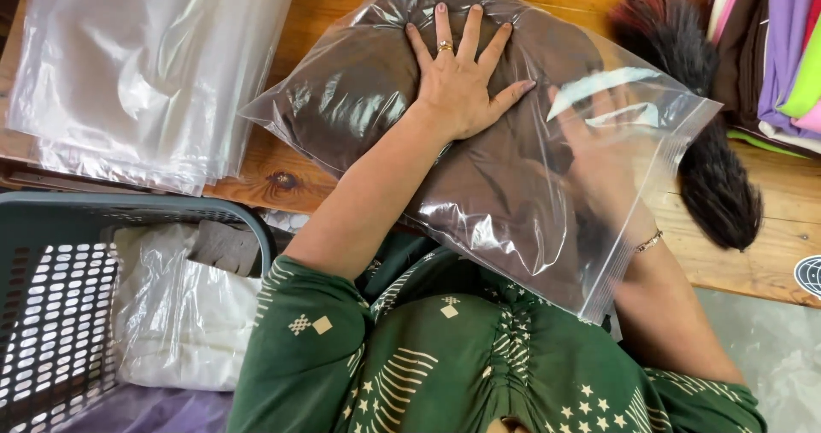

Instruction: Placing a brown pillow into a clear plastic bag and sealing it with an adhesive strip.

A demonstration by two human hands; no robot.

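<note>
Wooden table (753,266); one bag (479,194); left hand (457,78) flat; right hand (599,164) inside.

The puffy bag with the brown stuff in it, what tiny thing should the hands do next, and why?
Probably press the air toward the open end. The left hand lies flat on the clear zip bag, which bulges around the dark brown cloth, while the right hand is inside the bag's mouth, so it isn't sealed yet.
</note>
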